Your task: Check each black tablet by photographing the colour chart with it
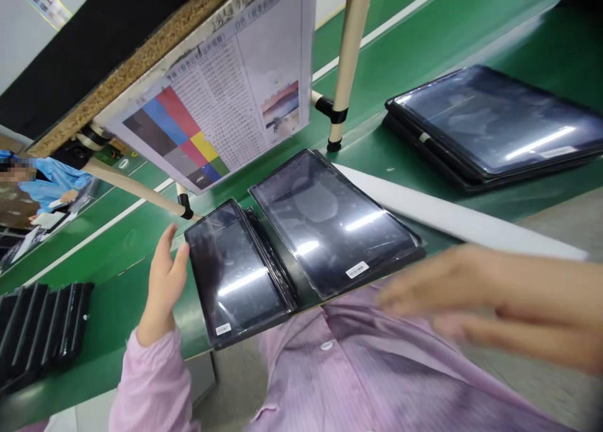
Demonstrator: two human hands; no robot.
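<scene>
Two black tablet panels in clear film lie side by side at the front edge of the green bench. My left hand (166, 278), thumb and fingers apart, is at the outer edge of the left tablet (230, 262); I cannot tell if it touches. The right tablet (330, 221) bears a small white label (357, 270) near its front edge. My right hand (452, 287) is blurred by motion, to the right of that tablet's near corner. Its fingers are stretched out with the thumb apart, and nothing shows in it.
A stack of tablets (494, 121) lies at the right. Several black wrapped units (44, 331) stand in a row at far left. A pipe frame (351, 49) holds a printed colour sheet (226, 93) over the bench. A white strip (452, 215) lies behind the tablets. Another person (51, 181) sits far left.
</scene>
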